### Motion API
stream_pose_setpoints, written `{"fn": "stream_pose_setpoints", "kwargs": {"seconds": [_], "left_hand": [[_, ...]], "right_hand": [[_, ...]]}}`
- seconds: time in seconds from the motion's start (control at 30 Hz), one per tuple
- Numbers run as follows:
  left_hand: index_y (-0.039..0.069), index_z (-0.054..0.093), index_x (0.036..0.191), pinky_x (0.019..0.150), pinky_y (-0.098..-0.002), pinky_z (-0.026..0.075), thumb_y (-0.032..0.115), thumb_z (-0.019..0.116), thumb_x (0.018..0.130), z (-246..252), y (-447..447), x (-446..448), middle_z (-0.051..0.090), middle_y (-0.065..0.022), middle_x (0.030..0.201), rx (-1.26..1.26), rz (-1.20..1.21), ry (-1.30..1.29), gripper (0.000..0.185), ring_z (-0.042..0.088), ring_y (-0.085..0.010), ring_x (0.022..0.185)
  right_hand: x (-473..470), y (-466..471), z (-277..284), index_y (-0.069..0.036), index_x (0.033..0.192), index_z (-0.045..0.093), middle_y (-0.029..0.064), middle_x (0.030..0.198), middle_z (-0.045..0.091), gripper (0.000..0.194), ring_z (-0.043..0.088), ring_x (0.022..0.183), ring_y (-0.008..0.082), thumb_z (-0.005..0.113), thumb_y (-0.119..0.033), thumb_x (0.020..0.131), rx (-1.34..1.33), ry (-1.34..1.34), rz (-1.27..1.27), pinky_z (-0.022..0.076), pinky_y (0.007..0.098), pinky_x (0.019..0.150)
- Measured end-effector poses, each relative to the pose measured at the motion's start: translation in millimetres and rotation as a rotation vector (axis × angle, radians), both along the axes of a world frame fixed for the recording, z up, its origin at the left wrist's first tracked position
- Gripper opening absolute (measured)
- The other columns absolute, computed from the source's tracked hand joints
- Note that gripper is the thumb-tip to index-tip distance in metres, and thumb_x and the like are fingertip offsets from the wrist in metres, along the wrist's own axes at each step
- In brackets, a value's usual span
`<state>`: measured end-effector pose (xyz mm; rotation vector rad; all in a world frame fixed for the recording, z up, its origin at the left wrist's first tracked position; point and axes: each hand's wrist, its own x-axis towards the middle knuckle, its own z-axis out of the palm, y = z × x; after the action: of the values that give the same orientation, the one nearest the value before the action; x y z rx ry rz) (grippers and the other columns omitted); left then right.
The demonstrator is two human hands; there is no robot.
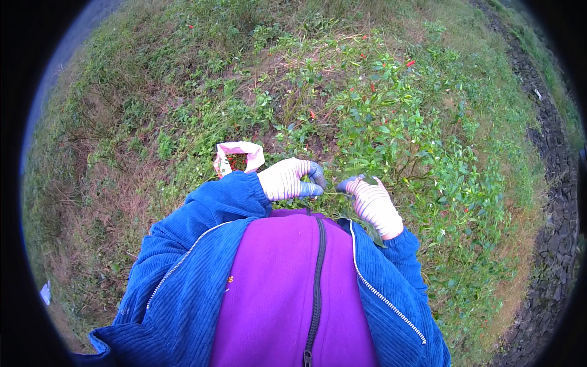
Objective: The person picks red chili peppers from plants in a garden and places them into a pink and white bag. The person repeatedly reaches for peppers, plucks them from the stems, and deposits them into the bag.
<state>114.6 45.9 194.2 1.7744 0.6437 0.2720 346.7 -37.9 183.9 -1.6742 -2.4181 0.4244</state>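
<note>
My left hand [293, 180], in a white striped knit glove with grey-blue coated fingers, is curled with thumb and fingertips close together. Whether something is pinched there is too small to tell. Facing it, my right hand [373, 202], gloved alike, is bent around a leafy green branch [337, 195] of a chili pepper plant. Leaves show over its knuckles and below its wrist. The branch reaches across the gap towards my left fingertips. Just beyond my left wrist, an open white and pink bag [250, 149] with red chili peppers [236, 162] inside stands among the weeds.
Chili pepper plants [394, 124] with red and green fruit spread ahead and to the right. Weeds and dry grass [114, 169] cover the left side. A strip of dark, cracked-looking ground [552, 183] curves along the right edge. A white scrap [45, 292] lies far left.
</note>
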Motion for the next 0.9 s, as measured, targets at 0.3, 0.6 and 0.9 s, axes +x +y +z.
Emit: {"fn": "stream_pose_setpoints", "kwargs": {"seconds": [0.3,0.6,0.9], "left_hand": [[0.001,0.060,0.090,0.062,-0.0268,0.046,0.028,0.069,0.083,-13,-11,-7,0.060,-0.0007,0.077,-0.597,-0.507,-0.221,0.029,0.056,-0.0113,0.069],[0.001,0.054,0.116,0.058,-0.0239,0.057,0.011,0.058,0.090,-65,24,-55,0.062,-0.0145,0.109,-1.409,0.818,-0.766,0.029,0.065,-0.0192,0.078],[0.004,0.058,0.108,0.058,-0.0196,0.054,0.008,0.062,0.087,-77,37,-34,0.066,-0.0113,0.097,-1.307,0.618,-0.435,0.022,0.063,-0.0135,0.075]], "right_hand": [[22,-1,-7,-0.011,0.093,0.066,0.0101,0.079,0.064,0.028,0.059,0.076,0.0317,0.059,-0.002,0.068,0.100,0.127,0.090,0.0473,0.0398,0.069],[40,-3,1,-0.007,0.099,0.065,0.0121,0.089,0.066,0.026,0.061,0.084,0.0317,0.061,0.000,0.074,0.064,0.358,-0.113,0.0478,0.0390,0.077],[0,18,18,-0.007,0.112,0.061,0.0127,0.095,0.063,0.037,0.060,0.090,0.0300,0.065,-0.006,0.075,-0.006,0.548,-0.286,0.0466,0.0374,0.082]]}}
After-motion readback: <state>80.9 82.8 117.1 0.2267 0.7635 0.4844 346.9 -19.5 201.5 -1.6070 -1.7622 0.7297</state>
